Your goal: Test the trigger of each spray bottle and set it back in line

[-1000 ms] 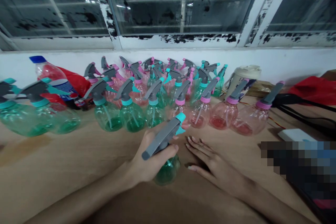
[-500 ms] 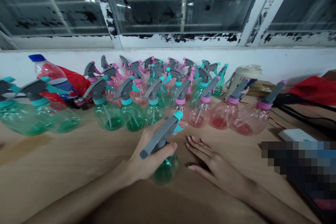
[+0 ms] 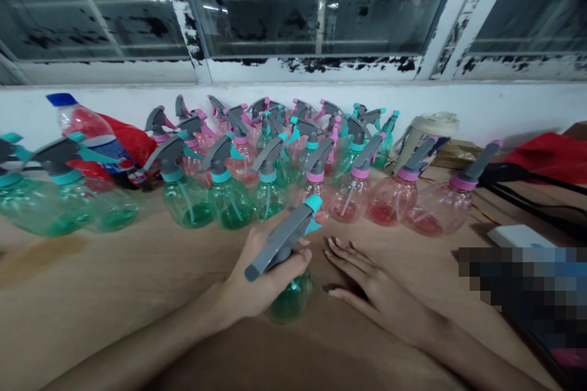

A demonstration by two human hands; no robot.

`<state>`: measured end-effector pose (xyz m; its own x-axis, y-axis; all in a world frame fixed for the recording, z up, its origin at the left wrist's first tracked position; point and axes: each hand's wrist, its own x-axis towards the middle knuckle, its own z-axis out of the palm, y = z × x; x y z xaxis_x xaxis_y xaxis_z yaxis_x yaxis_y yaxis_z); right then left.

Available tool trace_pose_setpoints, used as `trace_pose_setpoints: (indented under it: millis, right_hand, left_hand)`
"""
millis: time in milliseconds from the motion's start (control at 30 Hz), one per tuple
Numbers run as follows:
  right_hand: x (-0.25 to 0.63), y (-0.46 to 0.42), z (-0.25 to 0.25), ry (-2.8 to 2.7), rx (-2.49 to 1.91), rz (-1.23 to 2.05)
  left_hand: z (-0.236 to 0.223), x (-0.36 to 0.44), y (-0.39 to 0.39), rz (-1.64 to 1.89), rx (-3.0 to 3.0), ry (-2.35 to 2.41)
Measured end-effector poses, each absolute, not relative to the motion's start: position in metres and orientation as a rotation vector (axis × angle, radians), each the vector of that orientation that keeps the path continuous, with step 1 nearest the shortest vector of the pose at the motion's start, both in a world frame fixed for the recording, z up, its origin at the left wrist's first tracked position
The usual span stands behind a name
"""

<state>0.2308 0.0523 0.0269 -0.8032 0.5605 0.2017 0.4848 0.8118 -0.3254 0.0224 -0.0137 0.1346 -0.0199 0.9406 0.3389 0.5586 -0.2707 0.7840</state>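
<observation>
My left hand (image 3: 261,275) is wrapped round the neck of a green spray bottle (image 3: 290,302) with a grey head and turquoise nozzle. That bottle is at the front middle of the table, its nozzle pointing away to the right; my fingers hide its collar. To its right, my right hand (image 3: 376,287) lies on the tabletop with fingers stretched out, holding nothing. Just beyond my hands runs a row of spray bottles, among them a green one (image 3: 230,204) with a turquoise collar and a pink one (image 3: 391,204) with a pink collar.
Several more spray bottles crowd behind the row, against the white wall. A blue-capped drink bottle (image 3: 85,122) leans at the left. On the right are a lidded cup (image 3: 424,137), black cables (image 3: 527,195), a red bag (image 3: 550,156) and a white box (image 3: 520,235). A pixelated area covers the lower right.
Almost nothing differs. The green spray bottle in my left hand has shifted very slightly; my right hand stays flat in the same place.
</observation>
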Motion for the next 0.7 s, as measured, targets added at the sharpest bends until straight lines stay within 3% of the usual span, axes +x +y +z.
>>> trace_pose_setpoints:
  millis: [700]
  right_hand:
    - [0.2316, 0.0511, 0.028, -2.679, -0.793, 0.403]
  left_hand:
    - [0.1407, 0.0177, -0.0127, 1.116, 1.858, 1.577]
